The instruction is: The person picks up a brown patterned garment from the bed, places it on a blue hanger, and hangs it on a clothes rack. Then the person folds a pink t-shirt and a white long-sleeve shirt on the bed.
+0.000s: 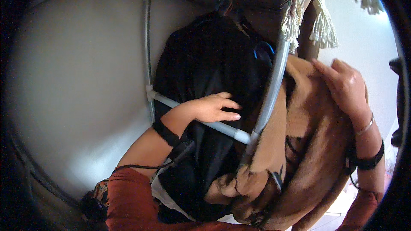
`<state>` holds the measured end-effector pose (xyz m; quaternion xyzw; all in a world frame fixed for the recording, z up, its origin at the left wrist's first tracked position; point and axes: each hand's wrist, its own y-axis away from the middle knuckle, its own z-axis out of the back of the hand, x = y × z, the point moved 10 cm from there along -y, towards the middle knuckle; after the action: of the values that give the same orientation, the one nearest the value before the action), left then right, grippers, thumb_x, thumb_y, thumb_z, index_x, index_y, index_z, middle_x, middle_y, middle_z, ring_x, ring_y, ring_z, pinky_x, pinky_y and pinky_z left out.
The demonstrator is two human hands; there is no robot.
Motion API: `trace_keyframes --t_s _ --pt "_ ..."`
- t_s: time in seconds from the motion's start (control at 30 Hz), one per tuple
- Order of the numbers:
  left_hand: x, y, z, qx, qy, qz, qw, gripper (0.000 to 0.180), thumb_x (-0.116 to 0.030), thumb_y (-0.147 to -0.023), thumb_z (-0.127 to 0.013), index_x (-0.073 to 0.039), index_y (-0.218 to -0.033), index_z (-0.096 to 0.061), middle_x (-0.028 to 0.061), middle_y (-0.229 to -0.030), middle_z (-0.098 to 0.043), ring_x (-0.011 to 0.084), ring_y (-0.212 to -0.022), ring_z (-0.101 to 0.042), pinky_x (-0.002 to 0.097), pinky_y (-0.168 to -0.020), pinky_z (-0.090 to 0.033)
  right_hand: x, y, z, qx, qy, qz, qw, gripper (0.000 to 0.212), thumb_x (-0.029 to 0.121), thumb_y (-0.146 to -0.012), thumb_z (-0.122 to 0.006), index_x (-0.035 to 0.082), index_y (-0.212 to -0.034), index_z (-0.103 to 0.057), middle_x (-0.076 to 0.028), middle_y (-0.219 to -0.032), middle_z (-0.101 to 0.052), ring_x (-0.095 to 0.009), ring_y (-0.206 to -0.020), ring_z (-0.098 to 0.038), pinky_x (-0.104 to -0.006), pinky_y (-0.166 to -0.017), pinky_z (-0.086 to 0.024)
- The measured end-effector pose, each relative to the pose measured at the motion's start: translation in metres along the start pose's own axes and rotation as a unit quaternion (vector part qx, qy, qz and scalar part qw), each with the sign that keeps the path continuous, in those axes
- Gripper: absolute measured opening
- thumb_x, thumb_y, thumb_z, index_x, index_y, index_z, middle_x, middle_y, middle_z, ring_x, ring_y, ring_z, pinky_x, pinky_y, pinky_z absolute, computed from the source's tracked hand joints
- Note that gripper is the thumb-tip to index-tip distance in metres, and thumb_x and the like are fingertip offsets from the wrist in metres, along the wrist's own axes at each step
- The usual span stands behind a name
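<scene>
A pale wall (81, 60) is filling the left of my view, and a rack of grey tubes (274, 83) with white joints is standing in front of me. A brown plush coat (319, 158) is hanging on the right side, its folds spilling down toward the lower edge, and a black garment (201, 55) is hanging just to its left, behind the rack's crossbar (220, 129). My rust-red sleeves (130, 196) are showing at the bottom, bunching around my forearms. My right grip (347, 83) is bending over the upper right of the coat, one digit pointing left along the plush and the others curling; I cannot tell whether it is clenching the cloth. My left grip (216, 108) is reaching across the crossbar in front of the black garment, palm down, digits loosely spreading; it is looking released, though I cannot tell whether the tips are touching the cloth. White tassels (324, 28) are dangling above the coat. A black band (166, 133) is circling my left forearm, another my right. A small blue-edged piece (263, 49) is peeking out between the garments, and a thin bracelet (366, 126) is circling my right wrist.
</scene>
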<state>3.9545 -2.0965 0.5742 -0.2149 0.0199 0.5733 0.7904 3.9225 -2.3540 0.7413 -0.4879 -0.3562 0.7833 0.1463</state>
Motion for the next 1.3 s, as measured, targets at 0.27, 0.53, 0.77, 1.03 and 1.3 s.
trace_keyframes --t_s 0.27,0.53,0.77,1.03,1.3 --pt "0.005 -0.011 0.002 -0.011 0.088 0.106 0.99 0.04 -0.035 -0.089 -0.069 0.0 -0.108 -0.063 0.0093 -0.081 -0.063 0.0146 -0.074 -0.057 0.0293 -0.069 -0.049 0.003 -0.063 -0.008 -0.07 0.005 0.081 0.994 0.025 0.014 -0.083 -0.054 0.016 -0.104 -0.066 -0.008 -0.073 -0.052 -0.029 -0.066 -0.058 -0.0407 -0.059 -0.049" --pt "0.012 -0.009 -0.005 -0.022 0.168 -0.018 0.985 0.061 -0.036 -0.087 -0.069 0.005 -0.127 -0.048 0.0258 -0.119 -0.059 0.0259 -0.111 -0.058 0.0348 -0.093 -0.046 -0.033 -0.046 -0.001 -0.146 -0.017 0.019 0.989 0.019 0.016 -0.087 -0.061 0.012 -0.104 -0.068 -0.014 -0.094 -0.065 -0.035 -0.08 -0.063 -0.0423 -0.069 -0.051" --pt "-0.004 0.003 0.018 -0.035 0.244 0.0 0.969 0.047 -0.038 -0.09 -0.066 0.004 -0.109 -0.06 0.0204 -0.1 -0.066 0.0165 -0.094 -0.061 0.0347 -0.082 -0.049 -0.036 -0.062 0.011 -0.099 -0.025 -0.046 0.994 0.014 0.018 -0.087 -0.061 0.009 -0.098 -0.065 -0.012 -0.089 -0.062 -0.033 -0.082 -0.063 -0.0417 -0.069 -0.051" --pt "0.032 0.05 0.103 -0.317 0.137 0.123 0.93 0.04 -0.038 -0.094 -0.057 0.001 -0.096 -0.067 0.0191 -0.088 -0.069 0.0279 -0.077 -0.065 0.037 -0.072 -0.05 -0.027 -0.077 0.015 -0.094 -0.095 -0.053 0.99 0.022 0.012 -0.085 -0.061 0.006 -0.106 -0.064 -0.016 -0.093 -0.062 -0.036 -0.087 -0.062 -0.0431 -0.077 -0.05" --pt "0.075 0.072 0.249 -0.514 0.07 0.054 0.854 0.027 -0.026 -0.089 -0.064 -0.002 -0.101 -0.069 0.0157 -0.09 -0.07 0.022 -0.082 -0.065 0.0349 -0.074 -0.05 -0.044 -0.131 -0.016 -0.112 -0.249 -0.156 0.949 0.018 0.014 -0.09 -0.058 0.003 -0.104 -0.062 -0.015 -0.092 -0.067 -0.027 -0.081 -0.065 -0.0332 -0.069 -0.051"
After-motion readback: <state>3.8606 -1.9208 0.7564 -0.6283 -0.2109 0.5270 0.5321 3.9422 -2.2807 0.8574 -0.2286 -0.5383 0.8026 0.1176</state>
